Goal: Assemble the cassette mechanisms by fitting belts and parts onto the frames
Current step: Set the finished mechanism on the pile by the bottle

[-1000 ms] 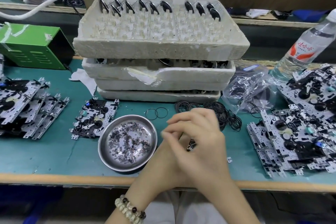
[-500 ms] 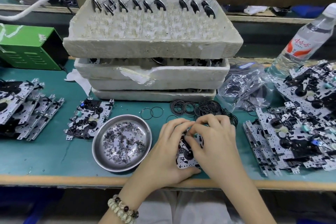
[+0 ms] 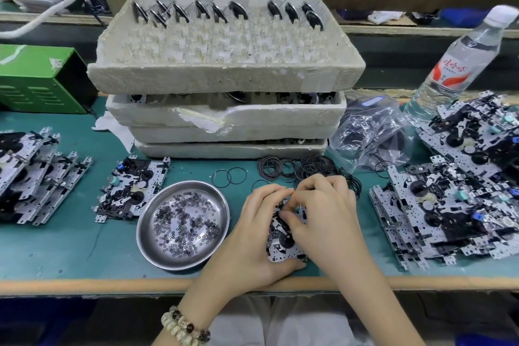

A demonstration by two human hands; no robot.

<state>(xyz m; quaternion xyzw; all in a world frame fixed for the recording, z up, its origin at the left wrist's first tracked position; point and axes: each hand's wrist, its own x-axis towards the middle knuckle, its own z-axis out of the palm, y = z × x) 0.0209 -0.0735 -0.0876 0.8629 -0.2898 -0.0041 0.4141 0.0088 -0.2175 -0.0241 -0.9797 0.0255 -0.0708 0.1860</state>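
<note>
Beside right grip (image 3: pixel 328 219), left grip (image 3: pixel 250 241) holds frame (image 3: pixel 280 247) (half-hidden).

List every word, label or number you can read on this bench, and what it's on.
"娃哈哈", in red script, on the label of the water bottle.
Smaller print beneath it: too blurred to read.
White sticker on the green box: too small to read.
Nothing else is legible.

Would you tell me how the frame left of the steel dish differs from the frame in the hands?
The lone frame, left of the steel dish, lies untouched and fully in view; the held frame is gripped by the left hand and right hand and mostly hidden. Both are perforated metal plates with black parts.
</note>
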